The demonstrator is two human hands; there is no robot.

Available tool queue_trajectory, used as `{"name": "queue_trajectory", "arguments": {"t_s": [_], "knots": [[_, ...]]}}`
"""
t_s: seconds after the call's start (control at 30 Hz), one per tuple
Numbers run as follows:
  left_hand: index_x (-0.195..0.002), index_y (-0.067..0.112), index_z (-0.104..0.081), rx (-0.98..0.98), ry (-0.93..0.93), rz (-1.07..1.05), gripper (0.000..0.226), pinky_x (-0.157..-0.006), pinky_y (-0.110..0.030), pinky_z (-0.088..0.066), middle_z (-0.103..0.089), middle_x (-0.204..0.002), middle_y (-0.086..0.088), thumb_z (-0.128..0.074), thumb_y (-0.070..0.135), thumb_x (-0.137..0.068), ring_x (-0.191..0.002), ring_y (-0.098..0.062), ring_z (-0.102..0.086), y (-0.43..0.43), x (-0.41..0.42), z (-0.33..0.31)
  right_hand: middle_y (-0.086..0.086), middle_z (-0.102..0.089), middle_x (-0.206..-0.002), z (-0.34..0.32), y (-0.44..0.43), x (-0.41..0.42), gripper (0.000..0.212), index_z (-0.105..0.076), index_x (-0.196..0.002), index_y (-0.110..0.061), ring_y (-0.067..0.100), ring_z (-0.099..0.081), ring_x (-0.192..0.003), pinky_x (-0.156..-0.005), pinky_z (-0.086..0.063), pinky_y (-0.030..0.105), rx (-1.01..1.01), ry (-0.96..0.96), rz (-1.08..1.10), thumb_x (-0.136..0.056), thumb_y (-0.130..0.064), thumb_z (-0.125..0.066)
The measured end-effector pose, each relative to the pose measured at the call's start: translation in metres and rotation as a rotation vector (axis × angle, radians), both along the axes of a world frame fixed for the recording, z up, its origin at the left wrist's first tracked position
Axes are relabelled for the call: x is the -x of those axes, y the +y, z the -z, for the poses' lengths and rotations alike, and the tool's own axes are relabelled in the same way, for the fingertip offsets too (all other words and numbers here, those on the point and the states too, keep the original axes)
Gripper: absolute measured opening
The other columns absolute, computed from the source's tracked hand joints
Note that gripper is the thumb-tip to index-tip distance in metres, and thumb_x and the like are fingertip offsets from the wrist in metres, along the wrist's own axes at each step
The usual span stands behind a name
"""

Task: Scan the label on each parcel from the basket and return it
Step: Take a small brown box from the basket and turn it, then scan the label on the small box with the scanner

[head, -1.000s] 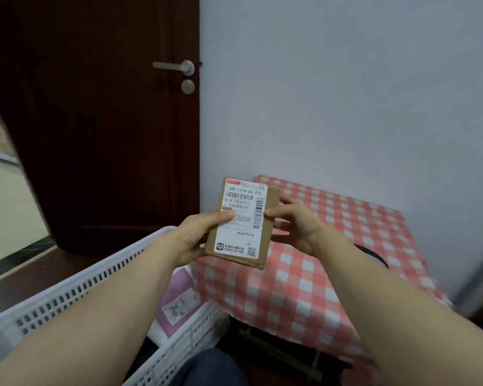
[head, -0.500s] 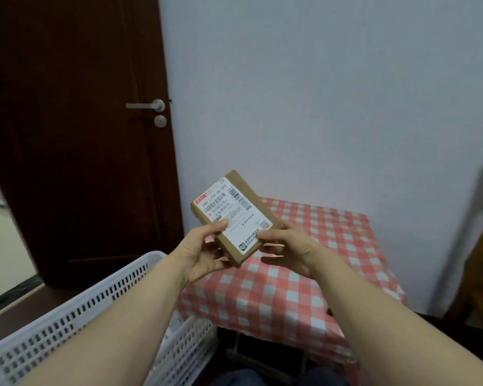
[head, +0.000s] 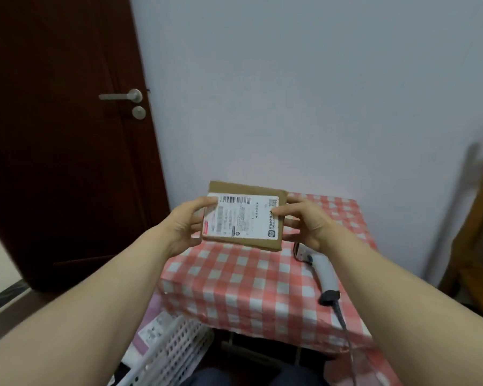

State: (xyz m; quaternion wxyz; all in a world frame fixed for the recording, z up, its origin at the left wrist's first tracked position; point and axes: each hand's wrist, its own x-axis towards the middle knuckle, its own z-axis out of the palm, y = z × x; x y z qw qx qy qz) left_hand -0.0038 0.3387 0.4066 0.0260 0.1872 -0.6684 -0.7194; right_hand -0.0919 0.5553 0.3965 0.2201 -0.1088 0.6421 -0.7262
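A flat brown cardboard parcel point(head: 244, 215) with a white shipping label facing me hangs in the air over the far part of the table. My left hand point(head: 183, 227) grips its left edge and my right hand point(head: 304, 222) grips its right edge. The label now lies sideways, barcode along the top. A white handheld scanner point(head: 322, 270) with a black cable lies on the table just below my right hand. The white plastic basket point(head: 170, 355) stands low at the left of the table, with a pink parcel point(head: 151, 327) showing inside.
The small table point(head: 234, 288) wears a red and white checked cloth and stands against a pale wall. A dark wooden door point(head: 62, 135) is at the left. A wooden chair point(head: 480, 232) stands at the right edge. My knees show at the bottom.
The parcel has turned from upright to sideways between my hands and moved right, over the table. My view has swung right, and the scanner has come into sight.
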Motion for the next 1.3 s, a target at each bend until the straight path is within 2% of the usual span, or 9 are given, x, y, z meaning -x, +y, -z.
{"name": "queue_trajectory", "arguments": {"t_s": [0.1, 0.17, 0.3, 0.47, 0.7, 0.87, 1.0, 1.1, 1.3], "knots": [[-0.086, 0.021, -0.064, 0.013, -0.023, 0.091, 0.016, -0.071, -0.031, -0.043, -0.064, -0.076, -0.002, -0.061, 0.036, -0.083, -0.075, -0.017, -0.056, 0.002, 0.006, 0.006, 0.004, -0.070, -0.106, 0.007, -0.006, 0.003, 0.073, -0.049, -0.136, -0.011, 0.019, -0.060, -0.097, -0.070, -0.051, 0.033, -0.047, -0.015, -0.001, -0.067, -0.007, -0.072], [-0.087, 0.020, -0.064, 0.022, -0.042, 0.117, 0.016, -0.066, -0.030, -0.043, -0.065, -0.080, -0.003, -0.061, 0.035, -0.083, -0.076, -0.017, -0.058, 0.004, 0.009, 0.007, 0.002, -0.070, -0.100, 0.010, -0.008, 0.003, 0.073, -0.048, -0.138, -0.009, 0.016, -0.061, -0.091, -0.062, -0.049, 0.029, -0.064, -0.005, -0.006, -0.069, -0.008, -0.072], [-0.093, 0.017, -0.067, -0.046, -0.023, 0.084, 0.021, -0.079, -0.031, -0.047, -0.062, -0.091, -0.006, -0.064, 0.035, -0.083, -0.087, -0.021, -0.055, -0.002, 0.013, 0.011, -0.002, -0.070, -0.088, 0.015, -0.006, 0.006, 0.057, -0.054, -0.132, -0.013, 0.012, -0.061, -0.075, -0.061, -0.051, 0.028, -0.028, -0.031, 0.006, -0.077, -0.008, -0.067], [-0.137, 0.009, -0.045, -0.189, -0.022, -0.009, 0.083, -0.109, -0.039, -0.034, -0.051, -0.126, -0.017, -0.068, 0.053, -0.070, -0.121, -0.028, -0.050, -0.005, 0.014, 0.027, 0.005, -0.068, -0.094, 0.027, -0.012, 0.007, 0.046, -0.055, -0.124, -0.028, 0.022, -0.065, -0.079, -0.087, -0.053, 0.056, 0.140, -0.139, 0.071, -0.082, -0.012, -0.065], [-0.113, 0.018, -0.063, -0.233, 0.012, -0.027, 0.037, -0.104, -0.056, -0.041, -0.071, -0.110, -0.008, -0.073, 0.030, -0.079, -0.114, -0.024, -0.061, 0.024, 0.017, 0.047, 0.014, -0.063, -0.101, 0.048, -0.037, -0.008, 0.021, -0.056, -0.104, -0.020, 0.031, -0.061, -0.092, -0.090, -0.051, 0.051, 0.234, -0.255, 0.016, -0.087, -0.009, -0.062], [-0.121, 0.017, -0.059, -0.245, 0.009, -0.133, 0.045, -0.088, -0.056, -0.051, -0.073, -0.103, -0.005, -0.074, 0.015, -0.079, -0.091, -0.020, -0.067, 0.022, 0.030, 0.060, 0.006, -0.054, -0.110, 0.070, -0.019, 0.008, 0.040, -0.053, -0.117, -0.021, 0.025, -0.054, -0.102, -0.097, -0.045, 0.044, -0.057, -0.176, 0.109, -0.082, -0.027, -0.071], [-0.128, 0.023, -0.050, -0.172, -0.038, -0.148, 0.056, -0.062, -0.040, -0.053, -0.071, -0.116, -0.006, -0.073, 0.012, -0.078, -0.083, -0.020, -0.067, 0.022, 0.047, 0.068, 0.010, -0.061, -0.103, 0.101, 0.018, 0.036, 0.046, -0.054, -0.128, -0.009, 0.025, -0.060, -0.090, -0.083, -0.050, 0.034, -0.623, 0.092, 0.429, -0.082, -0.012, -0.062], [-0.132, 0.030, -0.042, -0.144, -0.074, -0.140, 0.070, -0.056, -0.036, -0.052, -0.070, -0.116, -0.002, -0.075, 0.011, -0.074, -0.083, -0.021, -0.067, 0.028, 0.061, 0.078, 0.019, -0.064, -0.114, 0.118, 0.040, 0.047, 0.041, -0.057, -0.122, -0.003, 0.036, -0.061, -0.103, -0.081, -0.050, 0.036, -0.909, 0.058, 0.518, -0.084, -0.016, -0.060], [-0.136, 0.040, -0.032, -0.148, -0.097, -0.096, 0.083, -0.060, -0.045, -0.056, -0.068, -0.102, 0.004, -0.077, 0.010, -0.073, -0.085, -0.021, -0.066, 0.034, 0.081, 0.097, 0.013, -0.056, -0.091, 0.144, 0.047, 0.060, 0.035, -0.060, -0.112, 0.001, 0.030, -0.054, -0.081, -0.068, -0.044, 0.032, -0.981, -0.015, 0.396, -0.080, -0.011, -0.066]]}}
